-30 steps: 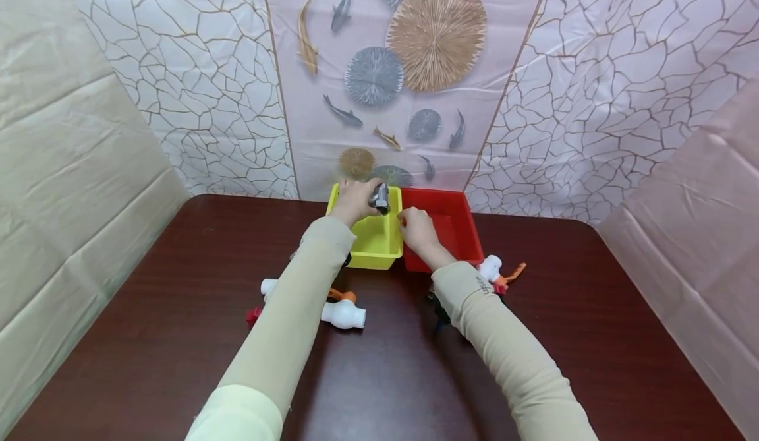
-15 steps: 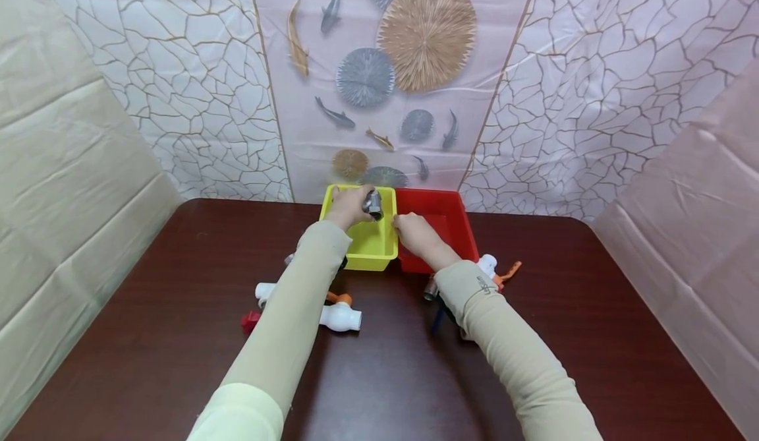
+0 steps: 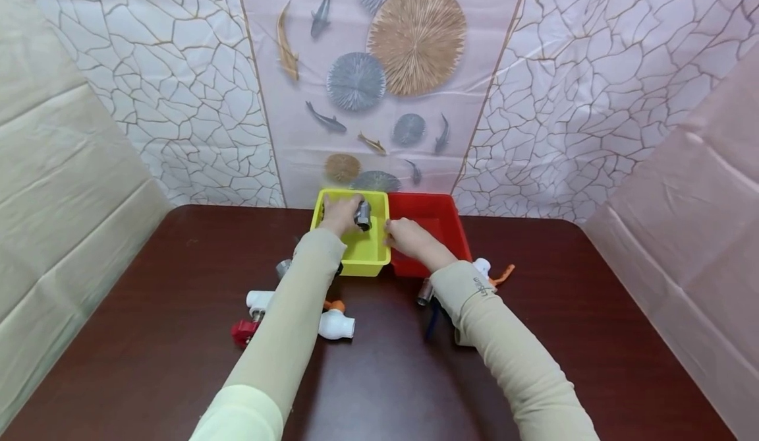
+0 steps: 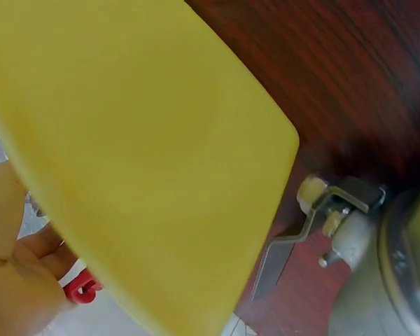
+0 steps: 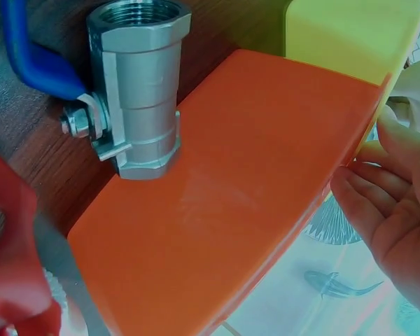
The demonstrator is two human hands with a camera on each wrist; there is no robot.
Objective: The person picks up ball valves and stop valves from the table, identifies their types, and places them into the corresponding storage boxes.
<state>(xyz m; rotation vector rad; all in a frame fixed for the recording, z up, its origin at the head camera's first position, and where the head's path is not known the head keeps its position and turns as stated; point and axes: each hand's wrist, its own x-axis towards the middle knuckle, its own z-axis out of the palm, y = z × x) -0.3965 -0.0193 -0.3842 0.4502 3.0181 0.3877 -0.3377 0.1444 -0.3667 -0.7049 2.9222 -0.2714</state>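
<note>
My left hand [image 3: 340, 214] grips a grey metal valve [image 3: 363, 215] over the yellow bin [image 3: 365, 268]. In the left wrist view, a red piece [image 4: 84, 285] shows by its fingertips, while the bin's yellow wall [image 4: 147, 140] covers much of the hand's work. My right hand [image 3: 410, 238] has its fingers curled at the yellow bin's right rim, where the red bin [image 3: 455, 233] adjoins it. From the right wrist, the thumb and fingers of that hand [image 5: 399, 196] pinch this shared edge.
In front of the red bin stands a metal ball valve [image 5: 136, 98] with a blue lever. A white valve with an orange handle [image 3: 504, 274] lies to its right. Left of centre are a white valve [image 3: 337, 325], a red handwheel [image 3: 244, 331] and a metal fitting [image 3: 283, 268].
The head view has shifted slightly, so the scene sits further left and lower. My left hand with the metal valve appears lower into the yellow bin; my right hand stays at the rim.
</note>
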